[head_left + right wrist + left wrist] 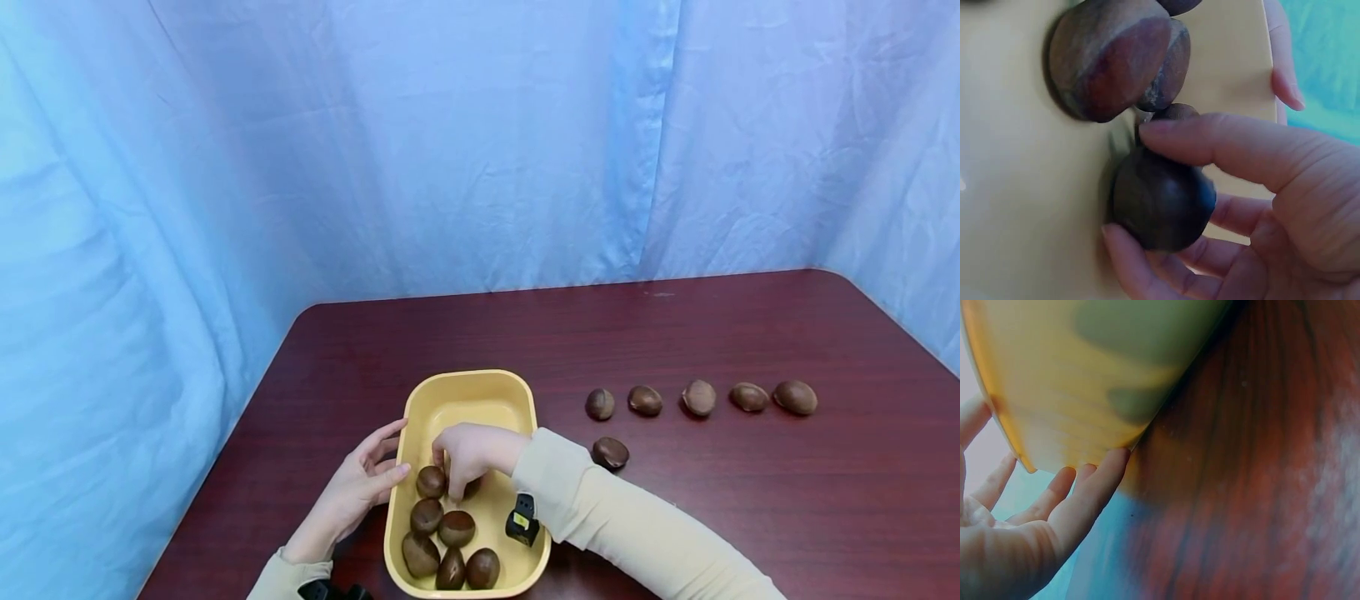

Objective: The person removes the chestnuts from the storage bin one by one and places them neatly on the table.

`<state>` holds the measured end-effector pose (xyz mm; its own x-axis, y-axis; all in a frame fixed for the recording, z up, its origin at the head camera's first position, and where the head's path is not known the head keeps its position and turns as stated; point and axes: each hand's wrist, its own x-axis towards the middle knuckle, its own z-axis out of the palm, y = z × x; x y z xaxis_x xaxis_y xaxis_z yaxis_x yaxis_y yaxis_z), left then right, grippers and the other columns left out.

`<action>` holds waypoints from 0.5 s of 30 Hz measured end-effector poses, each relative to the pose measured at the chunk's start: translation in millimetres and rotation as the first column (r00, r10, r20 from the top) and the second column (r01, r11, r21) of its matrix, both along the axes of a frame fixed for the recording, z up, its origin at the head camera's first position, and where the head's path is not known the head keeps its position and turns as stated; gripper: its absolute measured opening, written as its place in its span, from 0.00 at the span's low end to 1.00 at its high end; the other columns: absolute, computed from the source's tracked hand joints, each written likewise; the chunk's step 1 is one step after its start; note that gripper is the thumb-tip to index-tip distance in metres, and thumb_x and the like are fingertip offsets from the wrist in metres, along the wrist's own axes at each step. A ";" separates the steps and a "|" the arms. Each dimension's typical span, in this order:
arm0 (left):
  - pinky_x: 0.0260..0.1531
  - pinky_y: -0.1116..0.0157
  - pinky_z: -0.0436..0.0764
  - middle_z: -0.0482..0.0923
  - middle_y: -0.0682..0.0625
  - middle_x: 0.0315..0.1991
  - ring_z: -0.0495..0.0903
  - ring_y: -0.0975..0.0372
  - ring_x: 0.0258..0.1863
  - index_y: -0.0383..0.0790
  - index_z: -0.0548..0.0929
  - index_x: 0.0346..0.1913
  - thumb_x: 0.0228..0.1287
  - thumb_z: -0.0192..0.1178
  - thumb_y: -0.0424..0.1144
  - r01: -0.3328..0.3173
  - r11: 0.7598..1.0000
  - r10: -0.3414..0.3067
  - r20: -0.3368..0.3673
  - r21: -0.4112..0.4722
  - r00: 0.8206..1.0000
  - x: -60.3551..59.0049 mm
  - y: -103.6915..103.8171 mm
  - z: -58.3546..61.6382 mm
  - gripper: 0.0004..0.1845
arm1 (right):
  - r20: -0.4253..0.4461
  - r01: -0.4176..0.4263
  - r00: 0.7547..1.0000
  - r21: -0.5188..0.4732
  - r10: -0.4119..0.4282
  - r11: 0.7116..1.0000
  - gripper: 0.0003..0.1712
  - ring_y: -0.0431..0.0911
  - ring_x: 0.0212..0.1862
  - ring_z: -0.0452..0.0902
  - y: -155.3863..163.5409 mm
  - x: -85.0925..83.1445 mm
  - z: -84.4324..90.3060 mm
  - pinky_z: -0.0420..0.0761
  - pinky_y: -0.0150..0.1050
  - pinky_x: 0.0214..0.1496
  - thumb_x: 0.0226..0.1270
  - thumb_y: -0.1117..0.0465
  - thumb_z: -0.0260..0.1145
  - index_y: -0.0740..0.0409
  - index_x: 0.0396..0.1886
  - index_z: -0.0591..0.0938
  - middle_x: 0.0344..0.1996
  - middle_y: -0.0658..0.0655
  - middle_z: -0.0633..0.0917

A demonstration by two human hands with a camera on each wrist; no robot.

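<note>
My head camera looks forward and down from above the near edge of the table [750, 333], taking in the whole top and the blue curtain [450, 150] behind. The left wrist camera sits very low and close, looking up along the tray [1072, 394] outer wall past my left hand [1029, 531]. The right wrist camera looks straight down into the tray [1016, 206] at close range, over my right hand [1260, 206]. All three views share the tray [468, 396].

No readable text, labels, numbers or signs anywhere.
</note>
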<state>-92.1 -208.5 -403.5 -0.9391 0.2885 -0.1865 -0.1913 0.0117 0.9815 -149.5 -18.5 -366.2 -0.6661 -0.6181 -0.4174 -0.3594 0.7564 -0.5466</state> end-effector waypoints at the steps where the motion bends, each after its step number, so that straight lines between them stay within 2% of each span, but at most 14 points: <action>1: 0.41 0.63 0.82 0.56 0.32 0.66 0.80 0.64 0.48 0.37 0.49 0.74 0.67 0.54 0.30 -0.002 1.000 0.002 0.000 0.000 1.000 0.1 0.2 0.0 0.36 | 0.005 0.007 1.000 -0.012 -0.007 1.000 0.15 0.38 0.20 0.70 0.7 -0.4 0.1 0.72 0.30 0.19 0.42 0.70 0.75 0.52 0.25 0.77 0.22 0.48 0.76; 6: 0.41 0.64 0.82 0.55 0.31 0.67 0.79 0.65 0.47 0.37 0.50 0.74 0.67 0.55 0.30 -0.008 1.000 0.008 0.001 -0.005 1.000 0.1 0.2 -0.1 0.36 | 0.018 0.018 1.000 -0.080 -0.017 0.997 0.15 0.37 0.16 0.68 4.5 -1.5 3.3 0.67 0.28 0.17 0.44 0.72 0.73 0.53 0.17 0.75 0.17 0.47 0.74; 15: 0.41 0.64 0.82 0.55 0.31 0.67 0.80 0.65 0.47 0.37 0.49 0.74 0.67 0.54 0.30 -0.006 1.000 0.006 0.006 -0.003 1.000 0.1 0.2 -0.1 0.36 | 0.065 0.039 0.998 -0.172 -0.028 0.984 0.14 0.39 0.16 0.68 6.2 -2.5 8.1 0.73 0.30 0.19 0.44 0.73 0.72 0.55 0.19 0.75 0.15 0.48 0.74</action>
